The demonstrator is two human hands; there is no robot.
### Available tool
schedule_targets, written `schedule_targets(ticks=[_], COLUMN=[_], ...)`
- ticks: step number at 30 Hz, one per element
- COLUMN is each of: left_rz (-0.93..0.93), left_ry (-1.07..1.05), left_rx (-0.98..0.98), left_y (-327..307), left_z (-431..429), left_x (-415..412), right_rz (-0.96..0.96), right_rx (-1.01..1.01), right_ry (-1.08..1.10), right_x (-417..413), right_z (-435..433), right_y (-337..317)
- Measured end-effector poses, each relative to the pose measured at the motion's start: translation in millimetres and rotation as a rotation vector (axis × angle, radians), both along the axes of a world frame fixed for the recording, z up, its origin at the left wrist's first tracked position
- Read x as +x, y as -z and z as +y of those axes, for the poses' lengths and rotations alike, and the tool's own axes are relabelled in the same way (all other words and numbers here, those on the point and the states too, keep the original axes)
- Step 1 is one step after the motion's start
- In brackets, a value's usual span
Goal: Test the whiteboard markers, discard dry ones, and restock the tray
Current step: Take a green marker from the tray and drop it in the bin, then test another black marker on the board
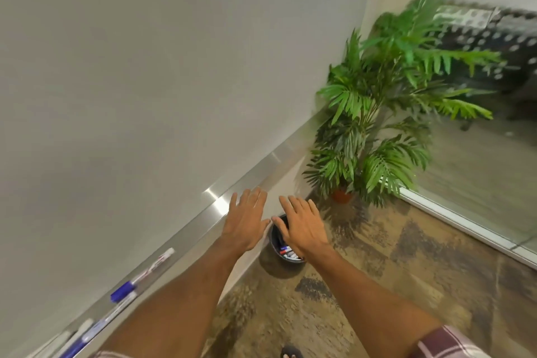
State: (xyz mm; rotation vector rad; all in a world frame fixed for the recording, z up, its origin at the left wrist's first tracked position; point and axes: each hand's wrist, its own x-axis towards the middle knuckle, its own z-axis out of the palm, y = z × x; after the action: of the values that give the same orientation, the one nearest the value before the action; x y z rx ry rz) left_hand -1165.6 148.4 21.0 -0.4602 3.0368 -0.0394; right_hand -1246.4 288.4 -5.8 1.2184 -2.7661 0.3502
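Observation:
A large whiteboard [145, 81] fills the left of the view, with a metal tray [203, 221] along its lower edge. A blue-capped marker [142, 275] lies on the tray, and several more markers [87, 334] lie further down at the bottom left. On the floor below the tray stands a small dark bin [276, 244] holding several markers [287, 252]. My left hand [247, 221] is stretched out flat over the tray edge, fingers apart and empty. My right hand [302, 227] is spread open above the bin, holding nothing and partly hiding it.
A potted green palm [386, 113] stands in the corner to the right of the bin. A glass partition with a metal base rail [465, 227] runs along the right. The floor is patterned brown carpet [377, 285]. A sandalled foot [291, 352] shows at the bottom edge.

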Motion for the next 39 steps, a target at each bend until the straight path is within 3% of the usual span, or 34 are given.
schedule_targets(ticks=[14, 26, 39], left_rz=[0.008, 0.134, 0.148], left_ry=[-0.288, -0.582, -0.974], left_rx=[0.035, 0.022, -0.002], left_y=[-42, -44, -43], left_z=[17, 42, 69], left_x=[157, 261, 452], right_rz=[0.008, 0.028, -0.002], right_rx=[0.017, -0.033, 0.067], right_ry=[-0.168, -0.48, -0.85], right_x=[118, 194, 358], right_z=[1, -10, -47], right_y=[-60, -70, -70])
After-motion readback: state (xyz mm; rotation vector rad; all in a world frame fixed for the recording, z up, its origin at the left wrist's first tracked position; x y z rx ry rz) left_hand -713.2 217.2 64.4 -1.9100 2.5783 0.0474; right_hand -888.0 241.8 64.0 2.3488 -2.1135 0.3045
